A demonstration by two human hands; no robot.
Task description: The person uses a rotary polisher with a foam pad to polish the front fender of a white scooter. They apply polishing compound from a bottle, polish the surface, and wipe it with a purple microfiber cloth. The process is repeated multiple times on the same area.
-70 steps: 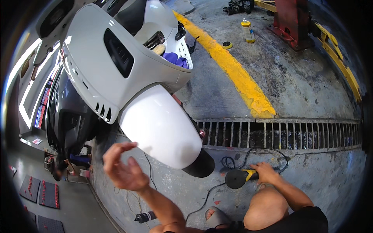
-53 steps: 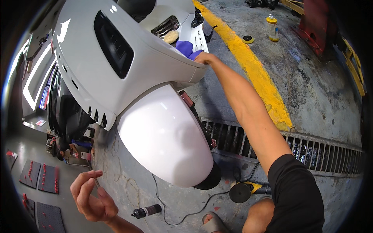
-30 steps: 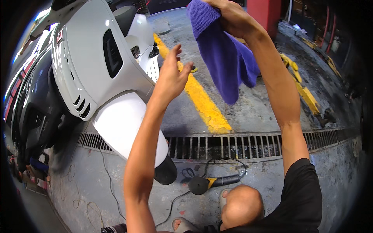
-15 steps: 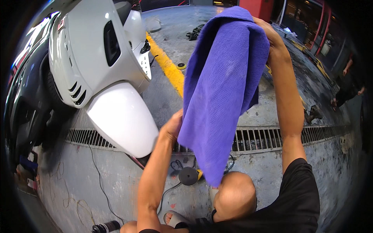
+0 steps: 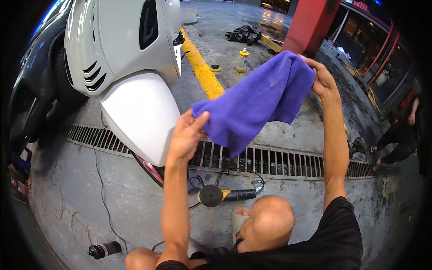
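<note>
A purple cloth (image 5: 256,105) with a towel-like weave is stretched in the air between my two hands, its lower edge hanging down in a point. My left hand (image 5: 186,135) pinches its near left corner between thumb and fingers. At the upper right, my right hand (image 5: 321,76) is closed on the cloth's other end, with some fingers hidden behind it. Just left of my left hand is the glossy white front fender (image 5: 139,112) of a scooter, below its pale grey body (image 5: 121,40).
A yellow and black polisher (image 5: 211,195) lies by my foot with its cord. A metal drain grate (image 5: 279,162) crosses the floor. Farther off are a yellow bottle (image 5: 242,60), a black bag (image 5: 243,34) and a red pillar (image 5: 310,27). A dark bottle (image 5: 104,249) lies lower left.
The cloth has gone from hanging steeply to being spread slantwise between my hands. My left hand now shows at its corner, and the view has shifted, bringing the whole polisher and yellow bottle into sight.
</note>
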